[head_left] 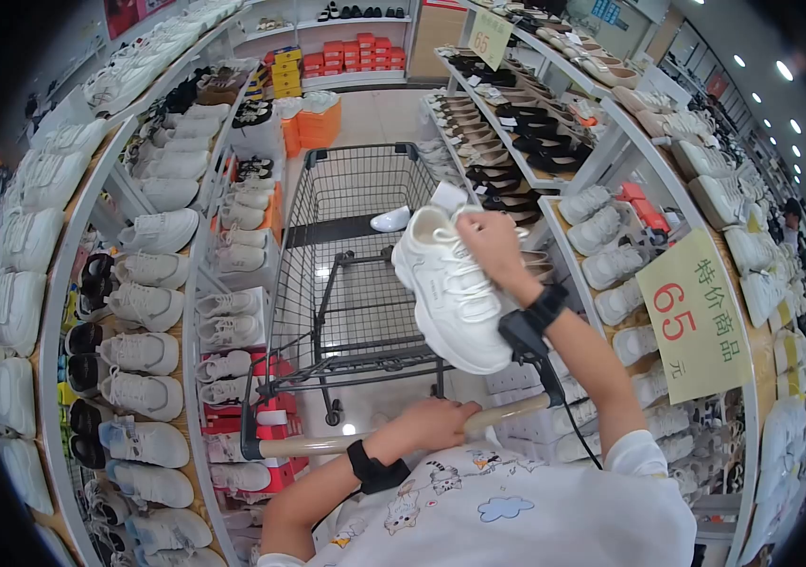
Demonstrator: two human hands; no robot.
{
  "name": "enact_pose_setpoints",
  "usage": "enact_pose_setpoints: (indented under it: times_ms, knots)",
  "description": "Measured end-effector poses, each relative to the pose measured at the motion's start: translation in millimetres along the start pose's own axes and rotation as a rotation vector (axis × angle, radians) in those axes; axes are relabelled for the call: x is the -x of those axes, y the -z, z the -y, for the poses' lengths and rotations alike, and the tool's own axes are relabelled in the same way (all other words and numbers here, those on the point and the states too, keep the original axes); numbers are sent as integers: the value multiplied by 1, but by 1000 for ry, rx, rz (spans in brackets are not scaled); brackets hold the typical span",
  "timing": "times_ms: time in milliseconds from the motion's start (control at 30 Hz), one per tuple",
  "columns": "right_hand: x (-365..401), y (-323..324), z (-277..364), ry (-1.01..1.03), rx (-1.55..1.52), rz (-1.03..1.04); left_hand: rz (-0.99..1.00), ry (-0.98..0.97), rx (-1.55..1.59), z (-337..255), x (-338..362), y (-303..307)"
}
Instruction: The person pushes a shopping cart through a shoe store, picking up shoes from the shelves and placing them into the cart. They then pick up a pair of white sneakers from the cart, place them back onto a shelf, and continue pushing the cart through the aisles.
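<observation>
My right hand [493, 248] grips a white lace-up sneaker [455, 293] near its collar and holds it above the right side of the shopping cart, toe pointing down toward me. A white tag [448, 197] shows by the collar. My fingers hide part of the upper. My left hand [431, 423] is closed on the cart's beige handle [327, 444], near the middle of the bar. Inside the dark wire shopping cart [355, 175], a glossy white item, apparently a shoe [390, 220], lies by a dark strip across the basket.
Shelves of white shoes [143, 345] line the left side, close to the cart. Racks on the right hold flats [540, 142], white sneakers [601, 236] and a green price sign [694, 317] reading 65. Orange-red boxes [355, 57] stand at the aisle's far end.
</observation>
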State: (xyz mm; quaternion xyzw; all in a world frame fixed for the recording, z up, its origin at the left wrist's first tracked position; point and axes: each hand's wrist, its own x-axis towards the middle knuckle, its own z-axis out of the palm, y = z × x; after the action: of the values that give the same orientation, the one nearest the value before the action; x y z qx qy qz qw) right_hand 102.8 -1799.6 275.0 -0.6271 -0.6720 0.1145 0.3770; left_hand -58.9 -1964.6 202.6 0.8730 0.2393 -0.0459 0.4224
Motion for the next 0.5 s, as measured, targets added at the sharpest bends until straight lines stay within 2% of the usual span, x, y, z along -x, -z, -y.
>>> enact_pose_setpoints:
  times_ms: [67,133,367,400,500]
  knots:
    - [-7,-32,-13,-20,21,82,-14,-17,-10,2,-1,0]
    - [-15,-64,-30,-160,92,241,-30,-29,-7,4,-1,-4]
    - [-2,-163,-94,-226,286,591,-71,-56,99,8,-1,-5]
    - [4,-174,-103,-294,310,654,-81,-63,105,7,0,-4]
    - [15,-197,-135,-286,285,792,-147,-74,170,14,-3,-16]
